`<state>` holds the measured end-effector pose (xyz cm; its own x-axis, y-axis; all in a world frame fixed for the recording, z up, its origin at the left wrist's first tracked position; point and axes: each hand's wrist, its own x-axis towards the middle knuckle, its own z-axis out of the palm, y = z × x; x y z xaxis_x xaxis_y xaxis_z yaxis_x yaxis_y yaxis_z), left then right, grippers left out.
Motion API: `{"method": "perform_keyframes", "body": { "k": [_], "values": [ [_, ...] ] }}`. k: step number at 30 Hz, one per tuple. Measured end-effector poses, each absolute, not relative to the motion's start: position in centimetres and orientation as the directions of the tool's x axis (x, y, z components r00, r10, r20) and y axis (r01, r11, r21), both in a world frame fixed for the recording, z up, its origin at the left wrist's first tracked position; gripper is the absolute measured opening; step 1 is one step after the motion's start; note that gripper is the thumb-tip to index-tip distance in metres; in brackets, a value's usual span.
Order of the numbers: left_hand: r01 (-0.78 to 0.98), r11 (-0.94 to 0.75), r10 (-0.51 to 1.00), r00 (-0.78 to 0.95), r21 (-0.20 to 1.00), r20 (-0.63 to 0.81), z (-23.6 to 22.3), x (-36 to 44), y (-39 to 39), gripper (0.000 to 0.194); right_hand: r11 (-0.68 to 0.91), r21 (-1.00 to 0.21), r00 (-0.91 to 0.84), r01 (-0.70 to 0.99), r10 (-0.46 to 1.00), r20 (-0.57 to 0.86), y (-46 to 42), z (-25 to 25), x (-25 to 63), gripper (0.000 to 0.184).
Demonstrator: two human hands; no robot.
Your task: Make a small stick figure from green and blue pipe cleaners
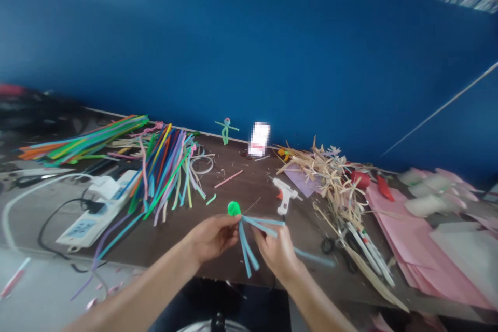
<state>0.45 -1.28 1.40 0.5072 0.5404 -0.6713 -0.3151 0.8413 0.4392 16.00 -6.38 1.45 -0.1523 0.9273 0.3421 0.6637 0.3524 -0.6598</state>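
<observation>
A bright green round piece sits at the gathered end of several slim light blue strips. They fan out loosely, two slanting downward, others reaching right.

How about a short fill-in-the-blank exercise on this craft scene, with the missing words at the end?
1. The round piece at the left hand is bright ____.
2. The pipe cleaners fanning out between that hand and the right hand are light ____.
3. The glue gun has a mostly ____ body.
4. In this view, the small green figure is on the ____ of the pixelated rectangle.

Missing words: green; blue; white; left.
</observation>
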Motion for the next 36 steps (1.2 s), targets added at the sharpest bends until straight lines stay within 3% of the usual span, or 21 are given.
{"method": "perform_keyframes", "body": {
  "k": [4,8,10,15,21,32,36],
  "values": [
    [-0.252,0.783,0.595,0.569,0.569,-0.568,1.8,0.1,-1.3,0.010,0.156,-0.918,-0.115,0.365,0.986,0.122,-5.1,1.2,16.4,0.019],
    [-0.106,0.616,0.685,0.562,0.781,-0.464,2.3,-0.2,-1.2,0.017,-0.115,-0.963,-0.292,0.242,0.938,-0.185,-4.2,1.7,17.3,0.015],
    [-0.030,0.523,0.717,0.556,0.852,-0.421,2.6,-0.3,-1.1,0.019,-0.197,-0.958,-0.359,0.208,0.896,-0.262,-4.1,2.0,17.5,0.016],
    [0.096,0.369,0.715,0.607,0.925,-0.348,3.4,-0.4,-1.1,0.018,-0.233,-0.959,-0.450,0.163,0.847,-0.283,-3.9,2.2,17.5,0.021],
    [0.150,0.326,0.698,0.627,0.933,-0.345,3.5,-0.4,-1.0,0.021,-0.343,-0.939,-0.451,0.035,0.833,-0.321,-4.0,1.8,17.1,0.013],
    [0.250,0.077,0.813,0.545,0.965,-0.206,1.0,-0.4,-1.0,0.019,-0.412,-0.911,-0.162,0.007,0.899,-0.408,-4.3,0.3,15.5,0.013],
    [0.320,-0.106,0.863,0.500,0.941,-0.073,0.8,-0.3,-1.0,0.018,-0.349,-0.931,-0.055,0.107,0.933,-0.356,-4.5,0.2,15.2,0.011]
  ]
}}
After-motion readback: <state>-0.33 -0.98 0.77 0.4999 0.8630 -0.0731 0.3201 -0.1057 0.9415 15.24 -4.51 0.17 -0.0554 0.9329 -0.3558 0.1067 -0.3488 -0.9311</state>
